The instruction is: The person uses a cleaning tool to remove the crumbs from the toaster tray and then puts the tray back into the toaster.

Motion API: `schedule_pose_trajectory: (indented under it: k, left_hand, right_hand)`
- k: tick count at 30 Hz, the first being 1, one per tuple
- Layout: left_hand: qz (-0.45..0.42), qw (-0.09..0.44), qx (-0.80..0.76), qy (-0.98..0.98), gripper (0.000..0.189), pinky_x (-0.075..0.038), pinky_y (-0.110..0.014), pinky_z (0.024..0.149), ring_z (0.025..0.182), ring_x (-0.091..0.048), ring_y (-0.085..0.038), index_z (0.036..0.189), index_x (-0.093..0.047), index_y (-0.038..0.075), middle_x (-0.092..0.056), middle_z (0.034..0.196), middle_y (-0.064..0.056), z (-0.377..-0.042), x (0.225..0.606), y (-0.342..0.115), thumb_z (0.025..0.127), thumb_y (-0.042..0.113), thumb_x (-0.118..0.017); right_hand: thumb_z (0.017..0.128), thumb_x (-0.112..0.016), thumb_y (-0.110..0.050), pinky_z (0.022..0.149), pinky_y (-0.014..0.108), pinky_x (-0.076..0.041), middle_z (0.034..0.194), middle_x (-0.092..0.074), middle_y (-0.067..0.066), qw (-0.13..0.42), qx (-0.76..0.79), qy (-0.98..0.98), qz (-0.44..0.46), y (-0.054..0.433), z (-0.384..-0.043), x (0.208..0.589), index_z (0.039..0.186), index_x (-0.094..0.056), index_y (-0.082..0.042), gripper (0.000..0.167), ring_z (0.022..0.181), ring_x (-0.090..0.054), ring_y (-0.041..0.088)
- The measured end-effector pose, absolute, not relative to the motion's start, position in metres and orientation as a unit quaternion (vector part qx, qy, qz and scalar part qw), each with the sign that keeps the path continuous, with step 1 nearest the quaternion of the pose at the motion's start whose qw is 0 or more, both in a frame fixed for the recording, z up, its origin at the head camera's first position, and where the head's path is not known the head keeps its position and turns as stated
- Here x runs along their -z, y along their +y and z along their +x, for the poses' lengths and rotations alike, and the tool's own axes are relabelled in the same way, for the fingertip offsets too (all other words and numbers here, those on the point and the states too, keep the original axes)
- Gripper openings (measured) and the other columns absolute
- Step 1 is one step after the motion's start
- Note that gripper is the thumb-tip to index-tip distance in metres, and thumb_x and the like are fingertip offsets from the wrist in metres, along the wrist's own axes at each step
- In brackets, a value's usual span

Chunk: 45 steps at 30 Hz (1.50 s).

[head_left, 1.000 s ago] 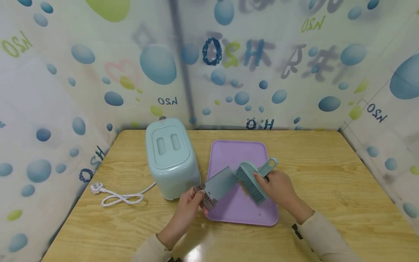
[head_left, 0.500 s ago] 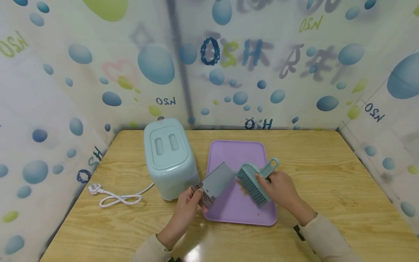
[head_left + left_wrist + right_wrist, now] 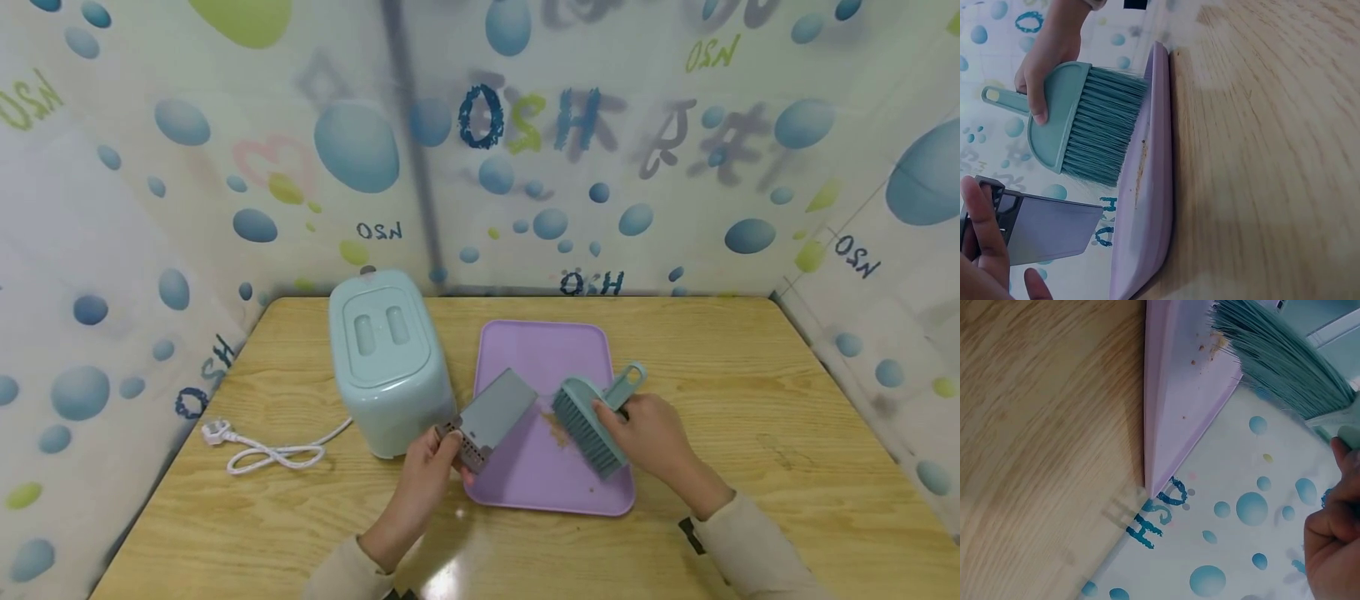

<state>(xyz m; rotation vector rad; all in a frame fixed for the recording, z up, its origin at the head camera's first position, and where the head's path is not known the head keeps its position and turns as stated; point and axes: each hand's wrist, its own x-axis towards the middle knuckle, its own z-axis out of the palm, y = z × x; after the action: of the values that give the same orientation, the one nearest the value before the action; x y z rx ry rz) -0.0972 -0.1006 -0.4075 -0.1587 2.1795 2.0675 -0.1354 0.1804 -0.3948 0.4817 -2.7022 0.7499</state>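
At the purple tray [image 3: 540,346], hands [image 3: 427,473] [image 3: 654,435] grip a grey plate [image 3: 498,408] (left), a brush [image 3: 591,423] (right).

Text only on backdrop [image 3: 450,196]. Big lettering [image 3: 527,123]: blue O, green S-shape, blue H, apparently mirrored H2O. Same characters, smaller: low lettering [image 3: 594,285], left-side lettering [image 3: 213,372]. Right wrist view: matching lettering [image 3: 1159,514]. Thin small lettering [image 3: 379,232] unclear. Grey characters [image 3: 727,146] illegible.

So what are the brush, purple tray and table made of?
Brush: probably plastic, smooth and evenly coloured, with fine bristles. Tray: likely smooth plastic, with a moulded rim. Table: maybe shiny wood, or a wood-look cover, judging by its grain.
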Motion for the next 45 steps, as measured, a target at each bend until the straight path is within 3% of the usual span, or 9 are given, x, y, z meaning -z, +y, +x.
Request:
schedule_pose_trajectory:
  k: [5, 8, 15, 18, 21, 29, 38, 45]
  left_hand:
    - [-0.053, 0.067, -0.691, 0.718, 0.023, -0.049, -0.024, 0.066, 0.052, -0.055, -0.010, 0.102, -0.056, -0.010, -0.062, 0.074, -0.002, -0.097, 0.408, -0.101, 0.098, 0.009, -0.043]
    - [-0.054, 0.067, -0.692, 0.716, 0.023, -0.049, -0.024, 0.065, 0.051, -0.055, -0.010, 0.101, -0.057, -0.009, -0.062, 0.073, -0.001, -0.097, 0.408, -0.100, 0.097, 0.009, -0.044]
    - [-0.054, 0.075, -0.691, 0.716, 0.021, -0.049, -0.025, 0.066, 0.051, -0.055, -0.010, 0.096, -0.056, -0.008, -0.060, 0.069, 0.002, -0.097, 0.408, -0.100, 0.097, 0.009, -0.044]
    - [-0.051, 0.080, -0.690, 0.717, 0.021, -0.049, -0.025, 0.071, 0.050, -0.055, -0.010, 0.095, -0.056, -0.007, -0.059, 0.067, 0.002, -0.096, 0.408, -0.100, 0.097, 0.009, -0.044]
    - [-0.045, 0.086, -0.691, 0.717, 0.020, -0.049, -0.024, 0.075, 0.050, -0.055, -0.010, 0.093, -0.056, -0.006, -0.059, 0.066, 0.002, -0.096, 0.409, -0.100, 0.097, 0.010, -0.045]
    - [-0.031, 0.096, -0.698, 0.709, 0.023, -0.048, -0.024, 0.070, 0.050, -0.054, -0.009, 0.099, -0.056, -0.010, -0.061, 0.070, 0.002, -0.096, 0.411, -0.097, 0.097, 0.011, -0.045]
    - [-0.017, 0.098, -0.708, 0.700, 0.018, -0.048, -0.023, 0.061, 0.053, -0.055, -0.010, 0.088, -0.057, -0.004, -0.058, 0.066, 0.000, -0.097, 0.408, -0.094, 0.095, 0.008, -0.045]
    - [-0.008, 0.101, -0.699, 0.708, 0.019, -0.048, -0.022, 0.064, 0.054, -0.055, -0.010, 0.083, -0.054, -0.002, -0.058, 0.065, 0.000, -0.097, 0.409, -0.096, 0.096, 0.008, -0.043]
  right_hand:
    - [0.085, -0.068, -0.011, 0.042, 0.018, -0.021, 0.048, -0.025, -0.011, 0.190, -0.267, -0.931, 0.163, 0.185, -0.137, 0.394, 0.052, -0.035, -0.014, 0.046, 0.045, -0.022, -0.001]
    - [0.084, -0.069, -0.009, 0.043, 0.019, -0.026, 0.048, -0.033, -0.007, 0.214, -0.280, -0.922, 0.159, 0.186, -0.138, 0.391, 0.055, -0.045, -0.010, 0.037, 0.047, -0.028, 0.001]
    - [0.086, -0.067, -0.009, 0.044, 0.020, -0.030, 0.050, -0.037, -0.005, 0.201, -0.307, -0.918, 0.148, 0.183, -0.142, 0.386, 0.059, -0.050, -0.007, 0.032, 0.048, -0.033, 0.003]
    - [0.089, -0.065, -0.011, 0.046, 0.020, -0.039, 0.056, -0.055, 0.003, 0.161, -0.363, -0.910, 0.124, 0.179, -0.142, 0.382, 0.069, -0.060, -0.002, 0.023, 0.051, -0.046, 0.003]
    - [0.093, -0.062, -0.017, 0.049, 0.022, -0.048, 0.069, -0.067, 0.013, 0.091, -0.449, -0.885, 0.077, 0.175, -0.139, 0.376, 0.081, -0.065, 0.004, 0.025, 0.055, -0.057, 0.005]
    - [0.095, -0.059, -0.024, 0.062, 0.027, -0.058, 0.087, -0.072, 0.018, -0.044, -0.595, -0.801, 0.046, 0.151, -0.133, 0.359, 0.099, -0.062, 0.009, 0.033, 0.068, -0.069, 0.009]
    - [0.096, -0.057, -0.024, 0.075, 0.029, -0.059, 0.104, -0.070, 0.021, -0.104, -0.654, -0.746, 0.071, 0.132, -0.136, 0.369, 0.116, -0.055, 0.007, 0.037, 0.083, -0.071, 0.010]
    - [0.096, -0.056, -0.024, 0.078, 0.025, -0.057, 0.102, -0.072, 0.018, -0.124, -0.659, -0.740, 0.047, 0.130, -0.139, 0.379, 0.115, -0.058, 0.010, 0.038, 0.082, -0.071, 0.009]
